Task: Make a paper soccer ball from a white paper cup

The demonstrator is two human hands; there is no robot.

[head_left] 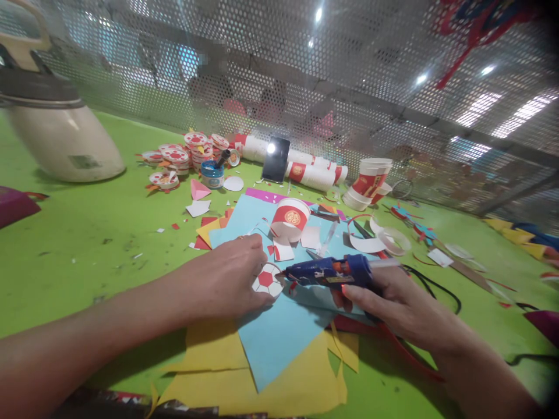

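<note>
My left hand [231, 276] is closed on a small white paper disc [268, 280] with a red soccer-ball pattern, held above blue paper [283, 349]. A blue hot glue gun [336, 271] is gripped in my right hand [393, 294], its nozzle at the disc's right edge. A clear glue stick [384, 263] pokes out of the gun's back. Just beyond the disc, a red and white paper cup [292, 220] rests on the papers, with cut cup pieces [283, 249] in front of it.
Yellow sheets [257, 384] lie nearest me. Decorated discs [174, 154], a blue jar [212, 174], a phone [276, 159], cup stacks [312, 176] and upright cups [369, 180] stand farther back. A large kettle [61, 134] is at left; black cable [441, 291] runs at right. Perforated metal mesh [279, 70] borders the green table.
</note>
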